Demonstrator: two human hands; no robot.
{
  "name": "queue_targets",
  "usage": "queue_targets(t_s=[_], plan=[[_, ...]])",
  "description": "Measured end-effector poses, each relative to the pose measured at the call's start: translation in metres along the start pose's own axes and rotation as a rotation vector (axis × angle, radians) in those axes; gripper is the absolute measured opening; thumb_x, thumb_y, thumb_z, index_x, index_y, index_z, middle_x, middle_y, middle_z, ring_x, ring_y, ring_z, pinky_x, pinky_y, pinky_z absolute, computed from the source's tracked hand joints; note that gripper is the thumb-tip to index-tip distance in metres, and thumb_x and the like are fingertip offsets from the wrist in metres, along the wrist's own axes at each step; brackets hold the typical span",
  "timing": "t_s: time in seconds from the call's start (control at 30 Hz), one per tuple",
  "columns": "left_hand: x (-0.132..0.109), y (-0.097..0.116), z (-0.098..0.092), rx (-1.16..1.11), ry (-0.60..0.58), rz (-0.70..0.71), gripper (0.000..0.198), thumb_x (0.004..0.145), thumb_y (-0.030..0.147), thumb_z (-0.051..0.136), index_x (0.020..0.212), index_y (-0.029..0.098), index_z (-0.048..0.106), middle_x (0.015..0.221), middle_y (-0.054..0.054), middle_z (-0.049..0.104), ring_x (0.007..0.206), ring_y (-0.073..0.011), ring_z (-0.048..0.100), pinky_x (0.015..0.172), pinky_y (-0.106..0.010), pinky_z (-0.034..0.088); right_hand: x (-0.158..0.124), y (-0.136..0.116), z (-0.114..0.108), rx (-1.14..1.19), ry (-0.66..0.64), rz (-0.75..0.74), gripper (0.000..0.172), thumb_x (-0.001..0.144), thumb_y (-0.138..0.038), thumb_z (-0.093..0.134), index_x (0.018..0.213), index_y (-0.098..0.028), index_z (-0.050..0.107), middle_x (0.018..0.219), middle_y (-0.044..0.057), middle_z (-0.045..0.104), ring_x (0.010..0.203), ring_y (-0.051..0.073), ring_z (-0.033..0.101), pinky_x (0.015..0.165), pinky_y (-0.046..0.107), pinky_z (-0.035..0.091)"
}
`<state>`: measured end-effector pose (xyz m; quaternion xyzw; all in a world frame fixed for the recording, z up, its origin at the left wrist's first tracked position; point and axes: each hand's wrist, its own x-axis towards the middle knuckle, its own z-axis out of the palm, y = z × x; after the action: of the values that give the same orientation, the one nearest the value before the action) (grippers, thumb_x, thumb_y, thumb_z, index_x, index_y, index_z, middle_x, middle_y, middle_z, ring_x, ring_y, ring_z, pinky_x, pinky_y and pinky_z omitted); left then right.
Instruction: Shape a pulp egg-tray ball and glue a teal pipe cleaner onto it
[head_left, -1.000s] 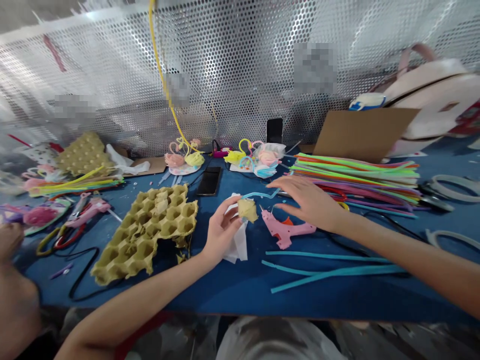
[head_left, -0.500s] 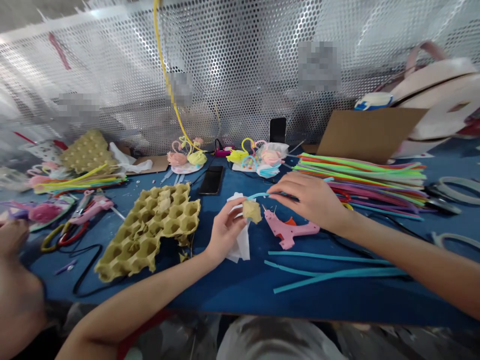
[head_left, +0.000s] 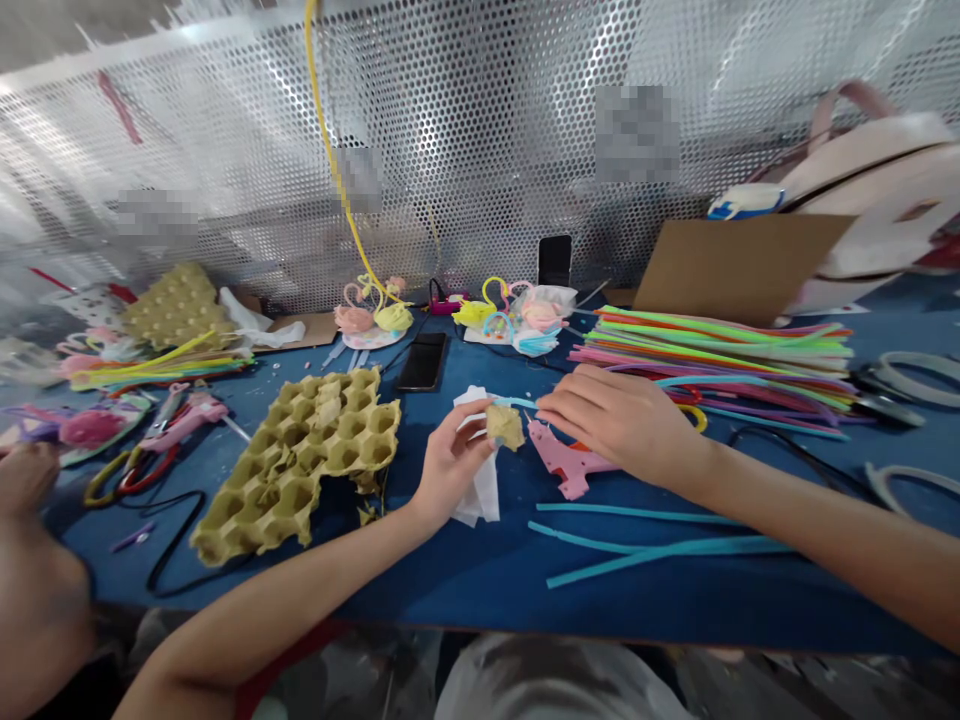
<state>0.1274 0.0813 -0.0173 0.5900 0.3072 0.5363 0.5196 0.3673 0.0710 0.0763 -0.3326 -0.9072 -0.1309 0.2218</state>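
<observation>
Your right hand (head_left: 622,422) has slid lower and now sits over the pink hot glue gun (head_left: 574,470), partly hiding it. Its fingers close on a thin blue pipe cleaner (head_left: 516,403), whose end reaches the yellow lump (head_left: 504,426) (egg-carton pulp, by the look of it). Your left hand (head_left: 450,465) grips that lump at the middle of the frame, with a white tissue (head_left: 481,490) bunched beneath it. On the blue counter (head_left: 450,590), a torn egg carton (head_left: 300,460) lies just left of your left hand. Loose teal pipe cleaners (head_left: 660,545) lie lower right, below a heaped bundle of multicoloured pipe cleaners (head_left: 712,365). A black phone (head_left: 422,360) lies upper middle, and another person's hand (head_left: 26,480) shows at the left edge.
</observation>
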Motion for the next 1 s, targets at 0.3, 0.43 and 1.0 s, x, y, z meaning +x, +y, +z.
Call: queue_targets(t_s=[0.3, 0.43, 1.0], plan=[[-0.001, -0.002, -0.001, -0.004, 0.016, 0.013, 0.045, 0.084, 0.033, 0.079, 0.125, 0.02, 0.064, 0.131, -0.011, 0.066, 0.114, -0.0243, 0.067, 0.101, -0.037, 0.055, -0.006, -0.006, 0.002, -0.048, 0.019, -0.04, 0.027, 0.104, -0.021, 0.045, 0.1, -0.019, 0.072, 0.092, 0.01, 0.071, 0.09, 0.023, 0.062, 0.079, 0.037, 0.05], [-0.001, -0.001, -0.001, -0.002, 0.026, 0.012, 0.043, 0.085, 0.032, 0.078, 0.124, 0.021, 0.065, 0.13, -0.011, 0.067, 0.113, -0.0234, 0.068, 0.099, -0.035, 0.056, -0.007, -0.012, -0.001, -0.077, 0.054, -0.064, 0.027, 0.104, -0.02, 0.047, 0.096, -0.017, 0.072, 0.088, 0.009, 0.07, 0.086, 0.021, 0.061, 0.076, 0.033, 0.048], [-0.003, 0.0, 0.002, -0.023, 0.025, 0.011, 0.041, 0.085, 0.03, 0.079, 0.122, 0.021, 0.066, 0.128, -0.01, 0.066, 0.112, -0.0229, 0.067, 0.1, -0.036, 0.055, -0.02, -0.018, 0.009, -0.223, 0.129, -0.117, 0.018, 0.097, -0.011, 0.056, 0.091, -0.014, 0.073, 0.082, 0.007, 0.071, 0.079, 0.02, 0.06, 0.071, 0.033, 0.044]])
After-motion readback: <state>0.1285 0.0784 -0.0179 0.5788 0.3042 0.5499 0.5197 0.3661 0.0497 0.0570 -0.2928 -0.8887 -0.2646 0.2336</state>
